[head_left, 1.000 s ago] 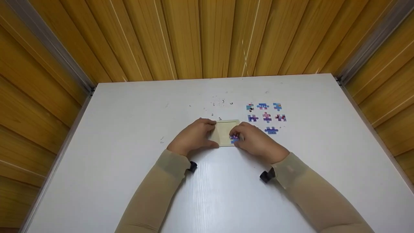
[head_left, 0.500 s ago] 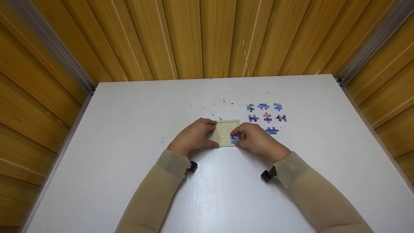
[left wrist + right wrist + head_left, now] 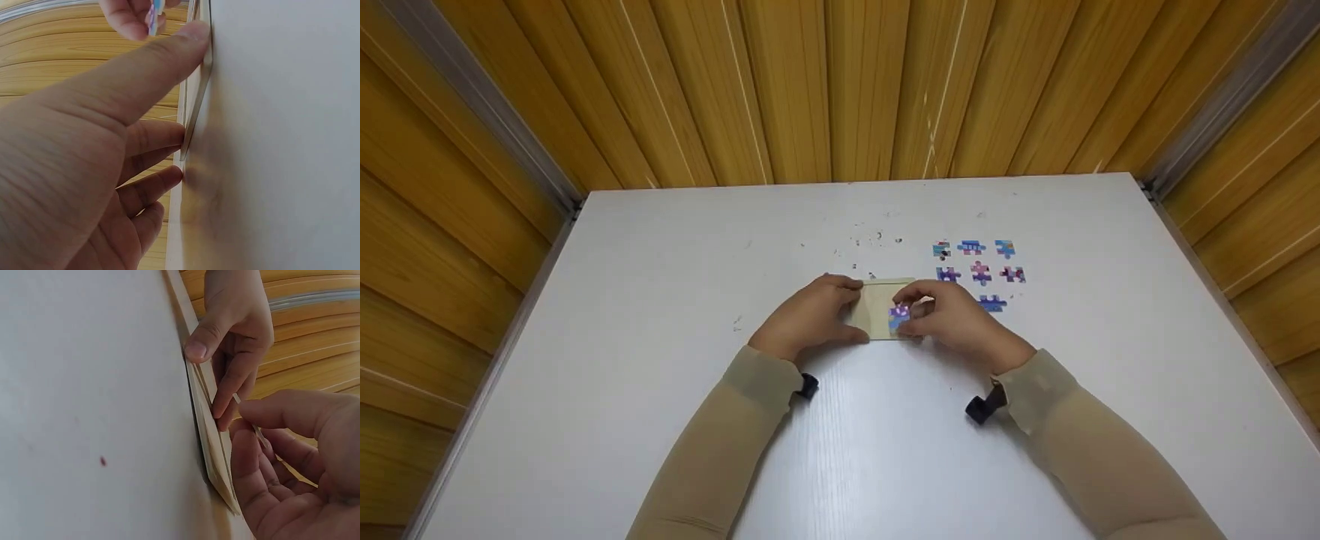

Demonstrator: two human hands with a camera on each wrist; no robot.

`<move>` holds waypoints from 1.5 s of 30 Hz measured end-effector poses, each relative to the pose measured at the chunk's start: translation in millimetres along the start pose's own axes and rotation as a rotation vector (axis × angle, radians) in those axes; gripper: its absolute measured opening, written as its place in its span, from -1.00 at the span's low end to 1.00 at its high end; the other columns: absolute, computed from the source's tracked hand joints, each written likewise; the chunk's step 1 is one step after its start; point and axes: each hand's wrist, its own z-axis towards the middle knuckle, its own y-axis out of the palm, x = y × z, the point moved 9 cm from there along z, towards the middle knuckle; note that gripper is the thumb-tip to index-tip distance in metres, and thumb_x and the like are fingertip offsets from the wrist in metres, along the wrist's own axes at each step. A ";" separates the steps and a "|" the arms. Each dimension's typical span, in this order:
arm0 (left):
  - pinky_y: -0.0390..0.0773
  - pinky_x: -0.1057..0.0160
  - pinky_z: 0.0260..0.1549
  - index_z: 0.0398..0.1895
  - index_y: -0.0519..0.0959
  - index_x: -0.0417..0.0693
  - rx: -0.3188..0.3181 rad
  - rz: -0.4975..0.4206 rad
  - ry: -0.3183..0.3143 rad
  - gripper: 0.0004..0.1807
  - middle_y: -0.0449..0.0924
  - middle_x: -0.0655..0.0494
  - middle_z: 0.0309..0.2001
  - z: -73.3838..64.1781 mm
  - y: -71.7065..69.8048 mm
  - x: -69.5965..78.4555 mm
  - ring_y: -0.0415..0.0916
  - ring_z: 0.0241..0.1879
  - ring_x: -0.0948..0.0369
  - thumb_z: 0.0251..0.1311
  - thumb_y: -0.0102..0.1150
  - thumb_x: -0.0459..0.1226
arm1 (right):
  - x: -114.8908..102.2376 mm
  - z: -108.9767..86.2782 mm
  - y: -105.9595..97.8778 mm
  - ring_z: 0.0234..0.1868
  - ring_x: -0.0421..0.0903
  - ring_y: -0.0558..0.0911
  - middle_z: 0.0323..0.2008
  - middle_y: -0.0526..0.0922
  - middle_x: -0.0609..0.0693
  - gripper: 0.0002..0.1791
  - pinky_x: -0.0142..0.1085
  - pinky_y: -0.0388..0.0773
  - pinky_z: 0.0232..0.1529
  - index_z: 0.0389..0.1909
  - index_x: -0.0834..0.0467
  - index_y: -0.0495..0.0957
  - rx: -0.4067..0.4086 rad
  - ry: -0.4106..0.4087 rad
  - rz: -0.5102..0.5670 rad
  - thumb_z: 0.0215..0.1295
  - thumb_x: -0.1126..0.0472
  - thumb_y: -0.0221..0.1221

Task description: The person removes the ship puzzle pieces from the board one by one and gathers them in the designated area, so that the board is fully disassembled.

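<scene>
A shallow pale wooden puzzle tray (image 3: 876, 301) lies on the white table. My left hand (image 3: 808, 316) grips its left side, thumb on the near edge and fingers at the far one; the left wrist view shows the thumb (image 3: 163, 59) on the rim. Over the tray's right part, my right hand (image 3: 956, 319) pinches a blue and purple jigsaw piece (image 3: 898, 319) between thumb and fingers. In the right wrist view that piece (image 3: 260, 436) appears edge-on, held above the tray (image 3: 212, 450). The tray's right edge is partly hidden by the right hand.
Several loose jigsaw pieces (image 3: 980, 273) lie in rows right of the tray, the nearest one (image 3: 992, 303) close behind the right hand. Small dark specks (image 3: 879, 236) dot the table beyond the tray. Wood-plank walls (image 3: 795, 90) stand behind the table and at both sides.
The right hand has lifted the jigsaw piece and shifted it slightly left from the tray's lower right corner, turning it so more of its picture shows. The left hand and tray stay put.
</scene>
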 end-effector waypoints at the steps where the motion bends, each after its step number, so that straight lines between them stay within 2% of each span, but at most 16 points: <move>1: 0.36 0.11 0.75 0.53 0.63 -0.21 0.001 -0.002 0.000 -0.18 0.50 0.05 0.66 -0.2 0.1 -0.2 0.37 0.71 0.05 0.28 0.71 -0.04 | 0.2 0.7 -0.3 -0.06 -0.11 0.69 0.20 0.69 0.13 -0.49 -0.42 0.68 -0.15 0.29 0.23 0.69 -0.006 -0.007 0.029 0.32 0.35 0.51; 6: 0.38 0.11 0.74 0.52 0.64 -0.20 0.004 0.004 0.004 -0.18 0.51 0.05 0.66 -0.6 0.1 -0.3 0.38 0.70 0.06 0.27 0.71 -0.03 | 0.3 2.0 -6.9 -0.12 -0.16 0.63 0.13 0.66 0.03 -0.42 -0.44 0.64 -0.19 0.37 0.35 0.62 -0.010 -0.014 0.193 0.32 0.44 0.45; 9: 0.38 0.11 0.74 0.52 0.64 -0.19 0.003 0.008 0.002 -0.18 0.51 0.04 0.66 -0.4 -0.2 -0.1 0.39 0.70 0.05 0.27 0.71 -0.03 | 1.9 2.2 -11.6 -0.03 -0.13 0.61 0.17 0.65 0.00 -0.38 -0.45 0.66 -0.05 0.42 0.37 0.58 0.005 0.009 0.276 0.33 0.44 0.43; 13: 0.38 0.10 0.74 0.53 0.64 -0.18 0.002 -0.004 -0.003 -0.18 0.50 0.04 0.66 -0.5 -0.1 -0.3 0.38 0.70 0.05 0.27 0.72 -0.05 | 6.7 3.1 -16.8 0.15 -0.08 0.59 0.27 0.63 0.01 -0.38 -0.44 0.68 0.14 0.46 0.33 0.55 0.032 0.051 0.336 0.39 0.40 0.39; 15: 0.39 0.11 0.74 0.53 0.63 -0.17 0.000 -0.003 -0.008 -0.17 0.50 0.05 0.66 -0.4 0.5 -0.5 0.38 0.70 0.05 0.27 0.72 -0.05 | 8.2 3.0 -19.2 0.17 -0.09 0.60 0.28 0.63 0.00 -0.38 -0.42 0.69 0.15 0.48 0.33 0.53 0.042 0.066 0.359 0.42 0.39 0.36; 22: 0.38 0.12 0.74 0.54 0.64 -0.14 0.002 -0.011 -0.029 -0.17 0.51 0.07 0.66 -0.3 0.3 -1.2 0.37 0.71 0.07 0.26 0.73 -0.04 | 7.2 1.4 -31.2 0.06 -0.17 0.64 0.29 0.64 -0.06 -0.35 -0.40 0.72 0.09 0.56 0.25 0.51 0.087 0.099 0.364 0.49 0.33 0.37; 28: 0.40 0.13 0.73 0.54 0.64 -0.13 0.010 -0.016 -0.026 -0.17 0.51 0.08 0.66 0.6 0.2 0.1 0.38 0.70 0.07 0.25 0.73 -0.05 | 7.1 -2.6 -42.0 -0.07 -0.16 0.62 0.27 0.62 -0.08 -0.32 -0.36 0.61 -0.04 0.62 0.19 0.48 0.091 0.131 0.350 0.53 0.27 0.38; 32: 0.40 0.13 0.73 0.54 0.64 -0.13 0.017 -0.020 -0.026 -0.17 0.51 0.09 0.66 -0.5 0.3 -1.4 0.38 0.70 0.08 0.24 0.74 -0.06 | 6.6 -5.8 -48.7 0.07 -0.16 0.67 0.30 0.60 -0.08 -0.31 -0.36 0.73 0.16 0.64 0.21 0.46 0.080 0.126 0.340 0.55 0.29 0.37; 36: 0.42 0.14 0.71 0.53 0.64 -0.13 0.023 -0.027 -0.026 -0.16 0.51 0.10 0.65 -0.8 0.3 -3.0 0.39 0.69 0.09 0.23 0.75 -0.06 | 7.4 -11.6 -59.4 0.22 -0.20 0.67 0.35 0.61 -0.09 -0.30 -0.41 0.75 0.30 0.64 0.24 0.45 0.067 0.108 0.323 0.55 0.32 0.38; 41: 0.43 0.14 0.70 0.53 0.64 -0.15 0.025 -0.021 -0.017 -0.16 0.52 0.08 0.64 -0.3 0.4 -3.5 0.42 0.67 0.08 0.23 0.74 -0.06 | 15.3 -20.7 -76.9 0.14 -0.26 0.75 0.30 0.72 -0.11 -0.33 -0.45 0.77 0.19 0.61 0.17 0.53 0.087 0.106 0.228 0.54 0.26 0.42; 45: 0.44 0.15 0.70 0.52 0.65 -0.16 0.020 -0.010 -0.008 -0.18 0.52 0.06 0.65 0.2 1.3 -2.6 0.41 0.67 0.08 0.24 0.74 -0.06 | 27.6 -30.8 -89.2 0.17 -0.24 0.70 0.44 0.64 -0.01 -0.36 -0.48 0.76 0.15 0.58 0.09 0.59 0.113 0.146 0.151 0.53 0.23 0.44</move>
